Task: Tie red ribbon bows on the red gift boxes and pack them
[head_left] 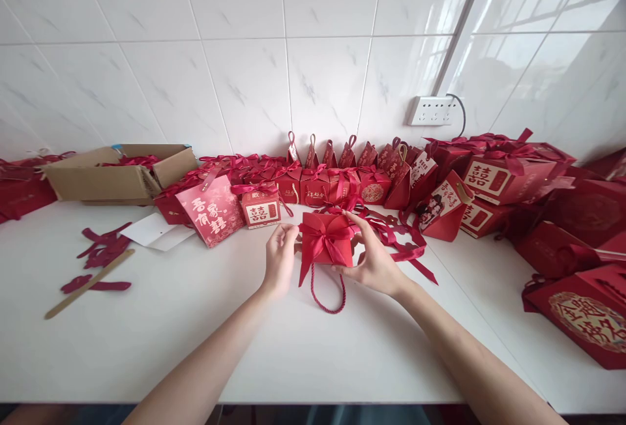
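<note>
Between my two hands is a small red gift box with a red ribbon bow tied on top. A twisted dark red cord handle hangs from its near side in a loop. My left hand pinches the box's left edge, thumb and fingers closed together. On the other side, my right hand spans the right edge, its forefinger at the far corner and thumb near the front. Loose red ribbons lie just beyond my right hand.
Rows of red gift boxes line the tiled wall, with more stacked at right. An open cardboard box stands back left. Dark red cut-outs, a wooden stick and white cards lie on the white table.
</note>
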{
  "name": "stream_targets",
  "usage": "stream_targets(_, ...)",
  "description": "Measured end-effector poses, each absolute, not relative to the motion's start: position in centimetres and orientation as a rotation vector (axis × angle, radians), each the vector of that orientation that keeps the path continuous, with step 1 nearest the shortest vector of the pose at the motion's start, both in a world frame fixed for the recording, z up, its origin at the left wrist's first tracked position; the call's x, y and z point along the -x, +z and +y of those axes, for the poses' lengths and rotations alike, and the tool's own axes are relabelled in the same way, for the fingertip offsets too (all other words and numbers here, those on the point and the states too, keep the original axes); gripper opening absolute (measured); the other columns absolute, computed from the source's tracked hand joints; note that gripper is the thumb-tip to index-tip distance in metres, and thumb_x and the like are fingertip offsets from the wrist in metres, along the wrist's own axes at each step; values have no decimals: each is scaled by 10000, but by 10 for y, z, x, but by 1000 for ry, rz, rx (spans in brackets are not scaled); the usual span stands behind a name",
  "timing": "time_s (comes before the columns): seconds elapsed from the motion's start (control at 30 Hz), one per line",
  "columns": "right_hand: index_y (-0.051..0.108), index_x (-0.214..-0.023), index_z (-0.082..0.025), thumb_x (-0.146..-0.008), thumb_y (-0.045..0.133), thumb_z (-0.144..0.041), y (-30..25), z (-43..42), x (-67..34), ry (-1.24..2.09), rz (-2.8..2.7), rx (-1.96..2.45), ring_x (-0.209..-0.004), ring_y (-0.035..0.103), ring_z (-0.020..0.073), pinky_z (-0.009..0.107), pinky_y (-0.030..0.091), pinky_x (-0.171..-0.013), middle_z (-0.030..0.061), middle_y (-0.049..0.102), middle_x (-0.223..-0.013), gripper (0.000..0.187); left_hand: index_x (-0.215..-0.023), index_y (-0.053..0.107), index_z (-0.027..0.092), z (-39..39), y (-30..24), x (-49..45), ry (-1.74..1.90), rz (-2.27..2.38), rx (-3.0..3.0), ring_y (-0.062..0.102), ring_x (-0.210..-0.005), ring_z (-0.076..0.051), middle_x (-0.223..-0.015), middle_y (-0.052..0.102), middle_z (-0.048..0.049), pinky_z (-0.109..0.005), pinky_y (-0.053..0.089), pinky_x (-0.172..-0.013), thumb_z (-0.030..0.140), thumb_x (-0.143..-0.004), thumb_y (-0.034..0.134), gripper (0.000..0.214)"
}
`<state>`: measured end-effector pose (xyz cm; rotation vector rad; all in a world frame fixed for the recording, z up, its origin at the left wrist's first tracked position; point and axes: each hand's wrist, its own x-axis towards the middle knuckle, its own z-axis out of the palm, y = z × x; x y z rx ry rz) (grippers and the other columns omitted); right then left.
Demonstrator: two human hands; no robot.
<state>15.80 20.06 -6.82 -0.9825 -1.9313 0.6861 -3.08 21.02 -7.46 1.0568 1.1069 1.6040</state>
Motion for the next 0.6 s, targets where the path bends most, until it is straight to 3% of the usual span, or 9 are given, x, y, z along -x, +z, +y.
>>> stream_targets(0.13,187,-1400,-311,-673,734,-299,-69,203,-159,704,-1923,999,-792,558,189,317,533,-541,130,383,-1334,910,-761,496,178,213,-76,33,1572,1091,-1086,548,-708,-126,-779,546,-10,-238,466,-634,410,-787,523,236)
stream_targets(0.33,166,-1409,-268,-658,763,-363,-70,209,-162,809,-1853,1036,-847,582,202,428,545,-769,155,315,-1406,964,-1014,595,170,219,-81,35,1384,1086,-1166,596,-983,-212,-1102,626,-82,-309,488,-747,334,-782,469,310)
stream_targets(0.4,145,-1420,-259,-650,767,-378,-70,211,-163,868,-1829,1071,-875,584,215,420,557,-741,163,294,-1423,996,-1025,613,163,219,-82,34,1321,1061,-1203,599,-1017,-237,-1120,640,-90,-339,488,-790,353,-786,487,330)
stream_targets(0.53,94,-1442,-283,-658,750,-390,-69,212,-164,989,-1763,1113,-940,582,242,299,547,-494,161,234,-1462,1028,-1137,575,148,216,-82,34,1247,1008,-1330,499,-1203,-280,-1249,582,-115,-398,427,-948,441,-818,477,444)
stream_targets(0.6,90,-1446,-283,-651,755,-375,-70,213,-165,1032,-1721,1126,-983,577,254,254,520,-445,158,260,-1453,1041,-1202,537,141,213,-82,35,1212,1008,-1405,456,-1248,-292,-1312,529,-132,-424,376,-1013,478,-814,485,517)
